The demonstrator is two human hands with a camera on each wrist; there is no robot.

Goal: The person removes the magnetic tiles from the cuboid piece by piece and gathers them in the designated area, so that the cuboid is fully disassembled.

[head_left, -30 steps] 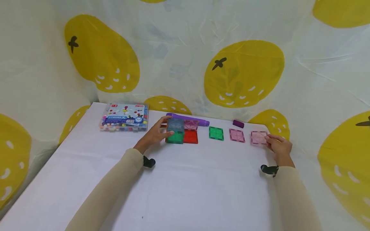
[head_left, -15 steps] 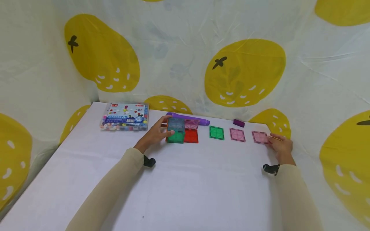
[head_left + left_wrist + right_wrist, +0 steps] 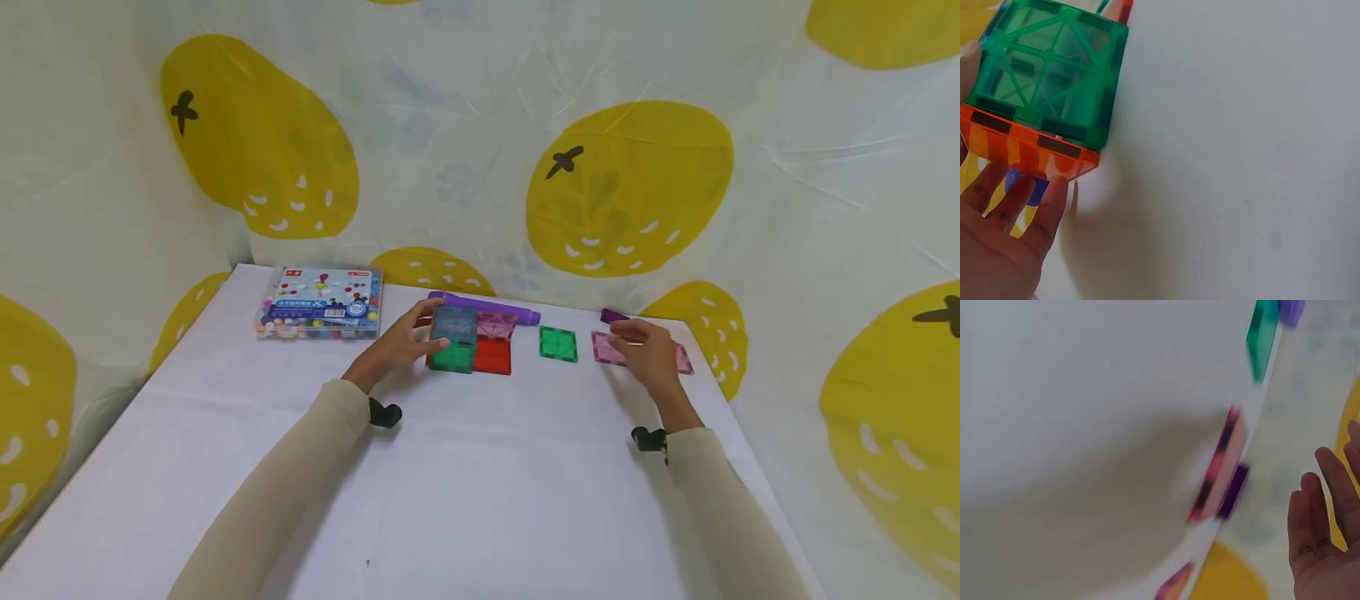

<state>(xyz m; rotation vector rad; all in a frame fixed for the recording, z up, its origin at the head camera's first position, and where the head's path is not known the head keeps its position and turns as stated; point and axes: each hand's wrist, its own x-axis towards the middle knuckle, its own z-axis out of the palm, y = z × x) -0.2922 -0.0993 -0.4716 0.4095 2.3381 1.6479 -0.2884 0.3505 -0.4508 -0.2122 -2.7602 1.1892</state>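
My left hand (image 3: 397, 343) grips a small cube of translucent magnetic tiles, with its thumb at the front and fingers against an orange tile (image 3: 1029, 147). A green tile (image 3: 1050, 59) forms the cube's near face, and a bluish one (image 3: 455, 323) shows above. Beside the cube lies a red tile (image 3: 492, 357), with a pink tile (image 3: 496, 326) tilted up behind it. My right hand (image 3: 648, 360) hovers over two pink tiles, its fingers relaxed and holding nothing. It partly hides the left pink tile (image 3: 604, 348) and most of the right pink tile (image 3: 684, 359).
A single green tile (image 3: 558, 343) lies between the cube and the pink tiles. Behind are a purple stick (image 3: 517, 313) and a short dark purple cylinder (image 3: 612, 315). A clear box of colourful beads (image 3: 321, 302) stands at the left. Fruit-patterned cloth hangs along the table's back edge.
My right hand has put the right pink tile down, let go, and moved left over the pink tiles. My left hand stays on the cube.
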